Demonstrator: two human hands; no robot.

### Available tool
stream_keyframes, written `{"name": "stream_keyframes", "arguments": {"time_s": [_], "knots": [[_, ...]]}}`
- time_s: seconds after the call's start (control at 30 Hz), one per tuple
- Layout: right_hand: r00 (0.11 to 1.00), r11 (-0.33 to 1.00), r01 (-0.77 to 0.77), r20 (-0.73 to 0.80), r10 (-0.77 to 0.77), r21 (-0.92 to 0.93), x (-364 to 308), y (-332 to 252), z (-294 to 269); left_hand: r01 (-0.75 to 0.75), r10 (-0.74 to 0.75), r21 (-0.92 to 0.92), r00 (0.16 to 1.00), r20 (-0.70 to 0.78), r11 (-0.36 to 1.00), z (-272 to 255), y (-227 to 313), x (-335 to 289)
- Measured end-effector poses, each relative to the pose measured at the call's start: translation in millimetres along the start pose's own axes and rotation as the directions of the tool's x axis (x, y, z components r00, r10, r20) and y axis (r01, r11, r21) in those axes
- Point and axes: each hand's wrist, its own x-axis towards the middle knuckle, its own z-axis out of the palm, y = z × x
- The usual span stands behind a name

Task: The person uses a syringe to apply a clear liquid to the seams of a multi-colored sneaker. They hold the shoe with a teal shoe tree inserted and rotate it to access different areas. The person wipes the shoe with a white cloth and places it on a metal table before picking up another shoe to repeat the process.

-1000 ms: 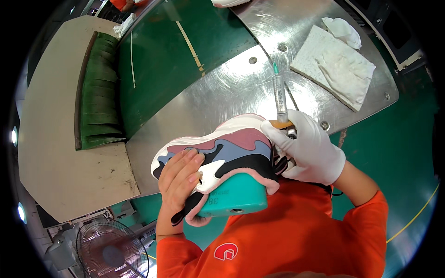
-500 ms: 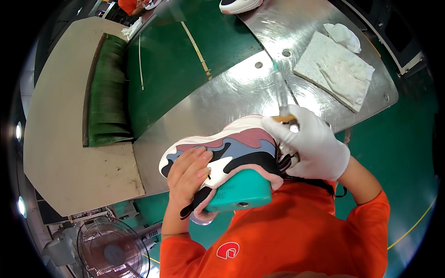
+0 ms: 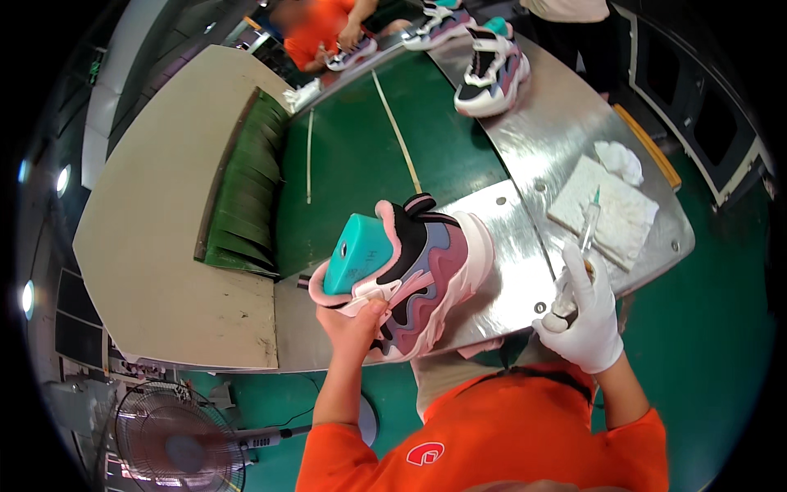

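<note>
My bare left hand (image 3: 351, 328) grips a chunky sneaker (image 3: 434, 283) in black, mauve, blue-grey and white with a pink collar lining. A teal shoe last (image 3: 358, 256) fills the sneaker's opening, which faces up and left. The sneaker is tilted over the table's near edge, its pale sole turned to the right. To the right, apart from the sneaker, my right hand (image 3: 584, 320) in a white glove is closed around a clear syringe (image 3: 589, 225). The syringe's thin green tip points away from me, over the white pad. Some fingers of the glove are curled underneath.
A pale pad (image 3: 574, 201) with crumpled white cloth (image 3: 627, 217) lies on the metal tabletop (image 3: 508, 238). A green conveyor belt (image 3: 361, 156) runs beside it, past green strip flaps (image 3: 242, 189). Another sneaker (image 3: 492, 74) stands farther off. A co-worker (image 3: 320, 33) handles a shoe. A fan (image 3: 180, 447) stands lower left.
The sneaker has been turned, bringing its opening from facing me to up and left. My right hand has moved away from it to the right with the syringe. The view has shifted, showing more shoes.
</note>
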Motion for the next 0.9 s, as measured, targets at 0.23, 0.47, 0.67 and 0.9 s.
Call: {"name": "stream_keyframes", "arguments": {"time_s": [0.23,0.47,0.67,0.9], "knots": [[0.999,0.999,-0.037,-0.010,0.037,0.013,14.4,4.3,14.2,0.122,-0.120,-0.032,0.992,0.042,0.992,2.0,8.4,20.4],[0.981,0.980,-0.193,0.007,0.193,0.056,9.4,10.7,24.1,0.298,-0.283,-0.124,0.951,0.129,0.946,10.1,11.3,37.5],[0.920,0.920,-0.391,0.038,0.389,0.039,12.0,14.4,30.0,0.297,-0.288,-0.029,0.943,0.165,0.954,21.8,4.9,55.3],[0.935,0.935,-0.352,0.048,0.351,0.031,23.2,7.7,34.7,0.291,-0.305,0.095,0.919,0.250,0.952,30.8,6.9,67.8]]}}
